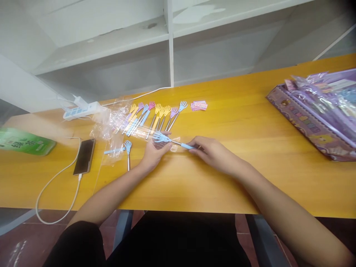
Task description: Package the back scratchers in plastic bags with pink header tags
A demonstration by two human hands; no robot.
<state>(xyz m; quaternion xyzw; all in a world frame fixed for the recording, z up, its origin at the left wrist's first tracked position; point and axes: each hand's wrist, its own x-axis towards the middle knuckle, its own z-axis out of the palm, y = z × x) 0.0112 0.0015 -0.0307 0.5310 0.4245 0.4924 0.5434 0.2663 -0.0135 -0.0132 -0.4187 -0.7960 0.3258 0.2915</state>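
A blue back scratcher (178, 142) with a claw-shaped head and a metal rod lies across between my two hands. My right hand (207, 150) is closed on its blue handle end. My left hand (155, 152) pinches a clear plastic bag (142, 130) near the claw head, with the thumb by the rod. The head seems to be at or inside the bag's mouth; how deep, I cannot tell. Just beyond lies a row of several back scratchers (167, 111) in yellow, purple, pink and blue. Another blue back scratcher (128, 146) rests left of my left hand.
Pink printed cards (199, 105) lie behind the row. At the right stands a purple display box (303, 122) holding bagged items. On the left are loose clear bags (111, 120), a power strip (82, 110), a phone (84, 157) on a white cable and a green bottle (27, 142).
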